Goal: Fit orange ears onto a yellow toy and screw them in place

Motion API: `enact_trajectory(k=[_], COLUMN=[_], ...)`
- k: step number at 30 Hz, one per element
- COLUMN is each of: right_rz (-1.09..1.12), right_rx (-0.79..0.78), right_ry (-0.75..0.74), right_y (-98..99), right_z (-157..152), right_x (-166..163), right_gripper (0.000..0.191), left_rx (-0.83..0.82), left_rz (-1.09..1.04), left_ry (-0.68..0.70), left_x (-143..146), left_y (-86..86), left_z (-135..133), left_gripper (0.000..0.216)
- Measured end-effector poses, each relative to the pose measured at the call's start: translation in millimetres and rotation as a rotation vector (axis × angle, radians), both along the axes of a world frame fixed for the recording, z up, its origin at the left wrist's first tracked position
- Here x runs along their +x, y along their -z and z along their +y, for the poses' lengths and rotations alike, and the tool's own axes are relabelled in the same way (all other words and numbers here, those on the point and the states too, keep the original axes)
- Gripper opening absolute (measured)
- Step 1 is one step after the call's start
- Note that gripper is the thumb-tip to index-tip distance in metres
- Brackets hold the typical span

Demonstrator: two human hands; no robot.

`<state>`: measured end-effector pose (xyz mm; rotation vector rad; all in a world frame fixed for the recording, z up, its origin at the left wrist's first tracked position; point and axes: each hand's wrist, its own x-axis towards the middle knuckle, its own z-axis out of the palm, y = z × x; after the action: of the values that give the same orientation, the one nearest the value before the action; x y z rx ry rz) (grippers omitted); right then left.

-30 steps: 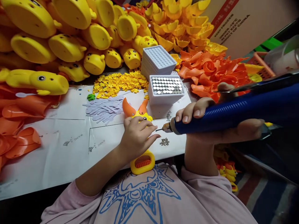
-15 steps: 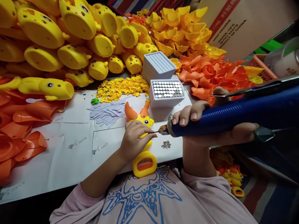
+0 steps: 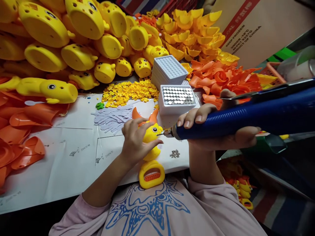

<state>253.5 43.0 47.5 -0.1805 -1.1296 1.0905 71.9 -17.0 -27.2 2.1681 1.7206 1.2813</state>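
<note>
My left hand [image 3: 134,139] is curled around a yellow toy animal [image 3: 150,144] with orange ears and a yellow loop handle, holding it on the white paper at the table's near edge. My right hand [image 3: 216,131] grips a long blue electric screwdriver [image 3: 243,114]. Its metal tip touches the toy's side near the eye, right by my left fingertips. A small heap of screws [image 3: 174,153] lies on the paper just right of the toy.
A white tray of silver button cells [image 3: 177,98] sits on stacked trays behind the toy. Yellow toy heads [image 3: 81,55] are heaped at the back left, orange shells [image 3: 221,78] at the right, small yellow clips [image 3: 128,90] and lilac strips [image 3: 110,116] in between. A cardboard box [image 3: 246,26] stands back right.
The toy has been tilted up a little under my left hand, and the screwdriver tip has moved left and up against its side.
</note>
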Motion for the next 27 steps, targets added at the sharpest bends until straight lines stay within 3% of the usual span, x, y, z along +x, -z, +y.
enact_trajectory(k=[3, 8, 11, 15, 27], right_rz=[0.001, -0.045, -0.072, -0.090, -0.100], right_rx=[-0.006, -0.089, -0.155, -0.239, -0.196], right_ry=[0.029, 0.185, 0.246, 0.188, 0.207], right_y=[-0.9, 4.8, 11.3, 17.5, 15.1], right_z=[11, 26, 30, 32, 29], right_x=[-6, -19, -23, -22, -23], right_gripper=[0.030, 0.034, 0.039, 0.047, 0.041], left_rx=[-0.167, -0.383, -0.409, -0.418, -0.377], left_rz=[0.076, 0.039, 0.013, -0.011, -0.071], left_ry=[-0.069, -0.046, -0.047, -0.045, -0.022], left_x=[-4, -3, -1, 0, 3], left_y=[6.2, 11.8, 11.8, 11.3, 16.4], left_z=[6, 10, 9, 9, 11], left_gripper=[0.075, 0.067, 0.068, 0.069, 0.067])
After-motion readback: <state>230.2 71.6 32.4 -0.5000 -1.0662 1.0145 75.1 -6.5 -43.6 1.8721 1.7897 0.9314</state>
